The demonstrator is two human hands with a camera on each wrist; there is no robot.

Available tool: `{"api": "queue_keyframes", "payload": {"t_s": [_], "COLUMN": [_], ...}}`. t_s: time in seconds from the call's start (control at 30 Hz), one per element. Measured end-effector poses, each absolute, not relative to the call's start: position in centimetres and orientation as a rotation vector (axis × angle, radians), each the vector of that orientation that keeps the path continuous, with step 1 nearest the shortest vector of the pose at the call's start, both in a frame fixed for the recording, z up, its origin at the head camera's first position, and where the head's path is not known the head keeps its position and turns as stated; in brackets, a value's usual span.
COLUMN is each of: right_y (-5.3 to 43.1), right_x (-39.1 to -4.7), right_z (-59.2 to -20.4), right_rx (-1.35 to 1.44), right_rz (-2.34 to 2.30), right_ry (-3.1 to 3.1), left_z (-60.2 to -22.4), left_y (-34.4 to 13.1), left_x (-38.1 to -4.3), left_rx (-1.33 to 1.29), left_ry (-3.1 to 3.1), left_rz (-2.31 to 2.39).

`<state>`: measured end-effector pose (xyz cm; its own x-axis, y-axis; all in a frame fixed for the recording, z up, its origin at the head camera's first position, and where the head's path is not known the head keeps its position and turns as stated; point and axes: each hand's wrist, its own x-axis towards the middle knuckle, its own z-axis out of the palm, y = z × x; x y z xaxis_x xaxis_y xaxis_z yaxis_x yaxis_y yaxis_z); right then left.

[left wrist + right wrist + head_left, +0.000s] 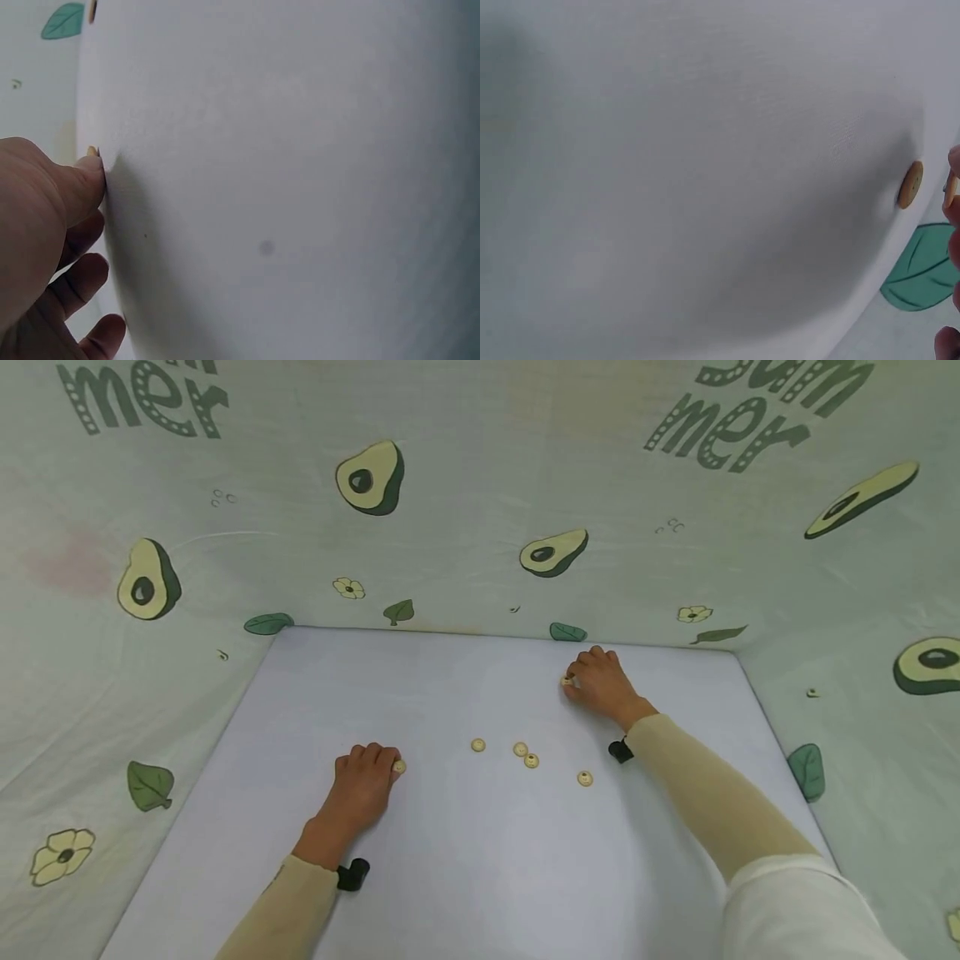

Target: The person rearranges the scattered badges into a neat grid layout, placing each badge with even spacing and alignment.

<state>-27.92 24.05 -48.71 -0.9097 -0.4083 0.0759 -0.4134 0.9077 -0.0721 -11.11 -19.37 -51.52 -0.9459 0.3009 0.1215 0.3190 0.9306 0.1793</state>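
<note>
My left hand [365, 785] is at the left-middle of the white table, pinching a pale wooden button [400, 767] at thumb and fingertip. Only the edge of that button [92, 151] shows past the thumb in the left wrist view. Toward the table's far side, my right hand [600, 681] holds a button [950, 189] between its fingertips. Close to those fingertips another round button [910, 184] lies flat on the table. Between the hands lie several similar buttons: one by itself [477, 745], a touching pair [531, 761], and one farther right [585, 778].
The white tabletop [465, 860] runs back to a cloth [465, 468] printed with avocados and leaves, which also hangs at both sides. Small black devices are strapped at the left wrist [352, 874] and the right wrist [620, 751].
</note>
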Motion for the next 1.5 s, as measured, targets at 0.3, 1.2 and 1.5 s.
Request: {"api": "queue_keyframes", "payload": {"t_s": [0.3,1.2,1.5], "right_y": [21.3,19.4,19.5], "right_x": [-28.9,-29.1,-29.0], "right_z": [-48.9,-49.8,-49.8], "right_rx": [0.67,0.652,0.67], "right_rz": [0.167,0.173,0.197], "right_ry": [-3.023,-3.064,-3.056], "left_z": [-51.3,-51.9,-52.3], "left_y": [-19.3,-19.5,-19.7], "left_x": [-11.1,-11.3,-11.3], "left_rx": [-0.477,-0.481,-0.491], "left_ry": [-3.006,-3.0,-2.969], "left_rz": [-0.325,-0.353,-0.358]}}
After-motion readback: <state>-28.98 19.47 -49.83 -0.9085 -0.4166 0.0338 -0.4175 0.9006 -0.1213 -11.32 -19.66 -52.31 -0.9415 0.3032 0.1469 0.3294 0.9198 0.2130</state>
